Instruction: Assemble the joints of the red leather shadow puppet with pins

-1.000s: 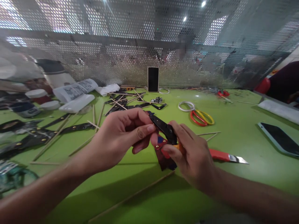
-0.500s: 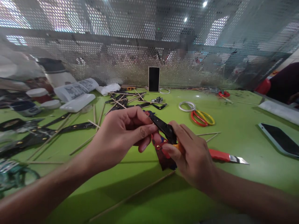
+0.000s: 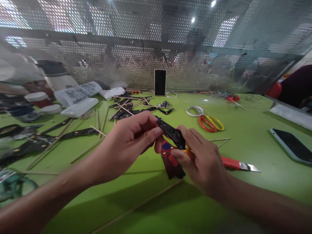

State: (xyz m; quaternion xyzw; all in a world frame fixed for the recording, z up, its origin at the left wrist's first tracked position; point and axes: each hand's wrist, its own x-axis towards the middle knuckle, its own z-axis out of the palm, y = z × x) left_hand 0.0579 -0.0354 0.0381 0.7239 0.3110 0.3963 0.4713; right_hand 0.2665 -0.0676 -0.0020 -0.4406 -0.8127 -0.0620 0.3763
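My left hand (image 3: 138,143) is closed, thumb and fingers pinching the upper end of a dark red and blue painted piece with brass-coloured studs (image 3: 170,161). The piece hangs tilted above the table, its top partly hidden by the fingers. In my right hand (image 3: 202,157), the fingers are wrapped around a hand tool with a black head (image 3: 173,135) and an orange handle, perhaps pliers. Its black head points up and left, its tip touching or very near my left thumb. Behind my right hand lies a red-handled knife (image 3: 232,162) with its blade out.
Thin wooden sticks (image 3: 138,206) lie about the green table (image 3: 246,139). Black studded pieces (image 3: 83,132) are at left and at the back. White tape (image 3: 195,111), red-and-yellow handles (image 3: 212,123), a phone (image 3: 292,146) and another upright phone (image 3: 160,83) stand or lie around.
My left hand has shifted slightly right and its fingers have closed in more behind the piece. The tool and my right hand have barely moved, tipping slightly.
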